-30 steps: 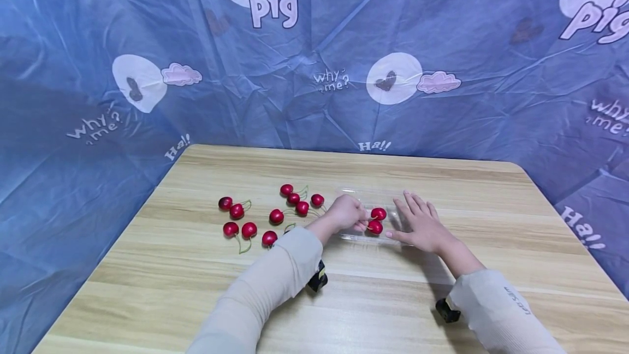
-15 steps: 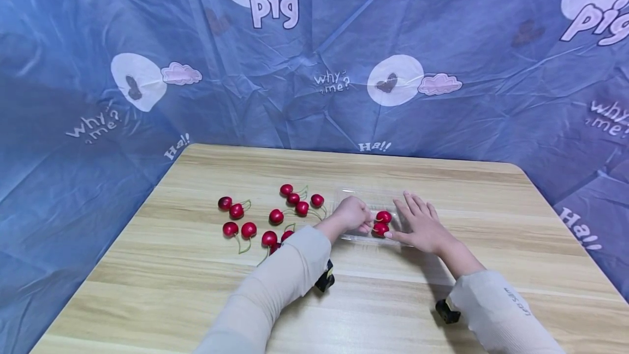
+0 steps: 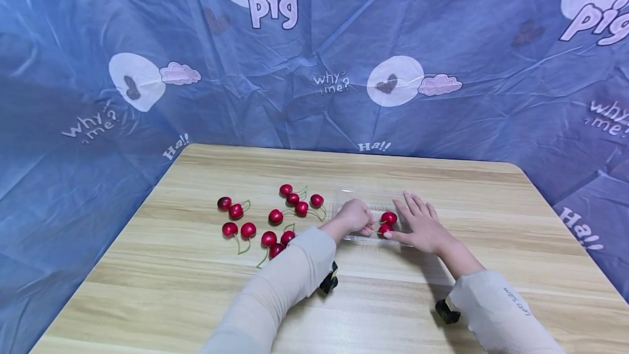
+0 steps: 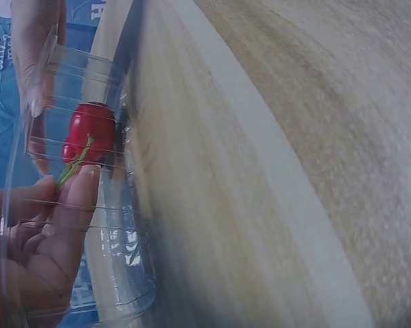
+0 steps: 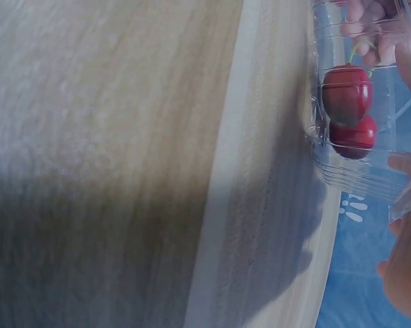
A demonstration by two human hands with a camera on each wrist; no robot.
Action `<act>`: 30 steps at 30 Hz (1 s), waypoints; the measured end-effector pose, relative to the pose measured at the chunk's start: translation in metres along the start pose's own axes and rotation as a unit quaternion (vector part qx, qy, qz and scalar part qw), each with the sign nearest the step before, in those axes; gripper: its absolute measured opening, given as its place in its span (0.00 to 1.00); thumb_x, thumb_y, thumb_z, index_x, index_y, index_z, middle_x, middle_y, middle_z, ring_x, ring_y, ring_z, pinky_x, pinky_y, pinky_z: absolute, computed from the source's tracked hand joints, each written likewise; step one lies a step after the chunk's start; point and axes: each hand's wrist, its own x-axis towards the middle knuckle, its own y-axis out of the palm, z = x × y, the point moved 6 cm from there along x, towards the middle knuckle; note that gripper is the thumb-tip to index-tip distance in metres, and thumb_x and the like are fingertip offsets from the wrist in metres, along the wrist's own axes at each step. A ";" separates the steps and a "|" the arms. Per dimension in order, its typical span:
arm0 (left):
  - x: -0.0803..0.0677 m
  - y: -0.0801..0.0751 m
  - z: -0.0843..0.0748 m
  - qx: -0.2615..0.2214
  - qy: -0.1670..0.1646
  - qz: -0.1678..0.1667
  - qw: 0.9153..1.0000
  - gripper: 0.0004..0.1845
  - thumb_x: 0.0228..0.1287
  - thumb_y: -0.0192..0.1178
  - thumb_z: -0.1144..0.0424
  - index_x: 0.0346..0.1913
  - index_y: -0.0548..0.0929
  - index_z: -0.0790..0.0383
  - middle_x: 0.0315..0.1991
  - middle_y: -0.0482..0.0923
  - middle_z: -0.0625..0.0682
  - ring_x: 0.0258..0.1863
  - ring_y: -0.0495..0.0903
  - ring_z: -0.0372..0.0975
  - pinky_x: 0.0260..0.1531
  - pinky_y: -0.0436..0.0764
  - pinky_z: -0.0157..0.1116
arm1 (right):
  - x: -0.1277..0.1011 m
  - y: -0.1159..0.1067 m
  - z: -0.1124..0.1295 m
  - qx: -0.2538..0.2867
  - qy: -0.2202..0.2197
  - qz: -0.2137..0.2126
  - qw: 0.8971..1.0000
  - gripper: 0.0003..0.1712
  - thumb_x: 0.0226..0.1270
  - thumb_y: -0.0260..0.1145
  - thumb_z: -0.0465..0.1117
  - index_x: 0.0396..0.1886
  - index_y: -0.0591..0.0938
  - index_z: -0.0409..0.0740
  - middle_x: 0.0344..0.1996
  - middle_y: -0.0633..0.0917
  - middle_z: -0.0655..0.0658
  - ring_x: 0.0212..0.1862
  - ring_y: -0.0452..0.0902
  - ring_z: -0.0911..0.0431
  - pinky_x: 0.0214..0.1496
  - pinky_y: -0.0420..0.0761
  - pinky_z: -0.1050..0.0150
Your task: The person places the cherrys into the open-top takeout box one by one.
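Two red cherries point(image 3: 388, 218) joined by green stems point(image 4: 74, 164) are inside a clear plastic container point(image 3: 345, 194), toward its right end. My left hand point(image 3: 355, 217) reaches into the container and pinches the stems between thumb and finger, as the left wrist view shows. Spread out with straight fingers, my right hand point(image 3: 423, 227) rests at the container's right end, its thumb by the nearer cherry. In the right wrist view the cherry pair point(image 5: 347, 96) shows through the transparent wall.
Several more red cherries point(image 3: 236, 211) with green stems lie scattered on the wooden table point(image 3: 162, 283), left of the container. My left sleeve point(image 3: 295, 272) passes close to the nearest of them. A blue printed cloth point(image 3: 275, 97) hangs behind the table.
My left hand has moved right within the container, and the cherry pair has shifted right and slightly nearer, toward my right thumb. The right hand has stayed in place.
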 end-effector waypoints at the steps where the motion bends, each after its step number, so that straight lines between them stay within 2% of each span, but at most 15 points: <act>1: 0.000 0.001 0.000 0.001 0.001 0.002 1.000 0.05 0.53 0.55 0.75 0.27 0.79 0.75 0.17 0.77 0.58 0.12 0.74 0.38 0.15 0.79 0.29 | 0.000 0.000 0.000 0.001 0.000 0.000 1.000 0.50 0.50 0.56 0.66 0.63 0.56 0.36 0.63 0.48 0.30 0.62 0.39 0.38 0.59 0.40 0.39; 7: 0.003 0.004 0.001 0.006 0.005 0.013 1.000 0.05 0.54 0.54 0.75 0.27 0.79 0.75 0.15 0.75 0.55 0.10 0.71 0.36 0.14 0.78 0.28 | 0.000 -0.001 0.001 0.005 0.001 0.004 1.000 0.50 0.50 0.55 0.66 0.63 0.55 0.36 0.63 0.47 0.30 0.62 0.38 0.38 0.59 0.40 0.39; 17: 0.005 0.008 0.002 0.016 0.010 0.030 0.999 0.05 0.54 0.56 0.72 0.27 0.80 0.73 0.16 0.76 0.56 0.12 0.74 0.37 0.15 0.79 0.28 | 0.000 -0.001 0.002 -0.001 -0.006 0.002 1.000 0.49 0.51 0.56 0.64 0.63 0.56 0.35 0.62 0.48 0.29 0.62 0.39 0.38 0.59 0.41 0.39; 30: 0.007 0.013 0.001 0.004 0.007 0.046 0.999 0.05 0.54 0.57 0.72 0.27 0.80 0.72 0.18 0.77 0.57 0.12 0.73 0.37 0.16 0.79 0.29 | 0.001 0.001 0.000 0.001 -0.007 0.006 1.000 0.49 0.50 0.56 0.65 0.63 0.55 0.36 0.63 0.48 0.30 0.62 0.38 0.38 0.58 0.40 0.39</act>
